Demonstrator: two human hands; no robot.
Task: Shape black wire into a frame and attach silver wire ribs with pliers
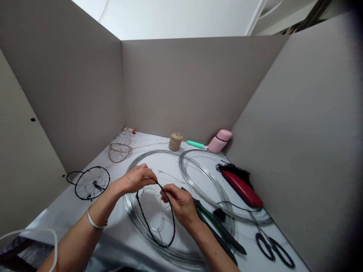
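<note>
My left hand point(136, 179) and my right hand point(180, 204) both pinch the top of a black-coated wire loop point(173, 226), which hangs down in front of me over a coil of bare silver wire point(127, 204). A second silver wire coil point(193, 158) lies to the right of the first and overlaps it. Just below my right hand rest green-handled pliers point(218, 226), their tips partly hidden under my wrist. A thin metal bangle point(96, 223) circles my left wrist.
A black wire cage point(90, 183) and a tan-wrapped wire frame point(120, 151) sit at left. Along the back stand a twine spool point(176, 142), a green-handled tool point(195, 144) and a pink bottle point(219, 140). Black scissors point(272, 251) and a red case point(241, 189) lie at right. Grey panels surround the table.
</note>
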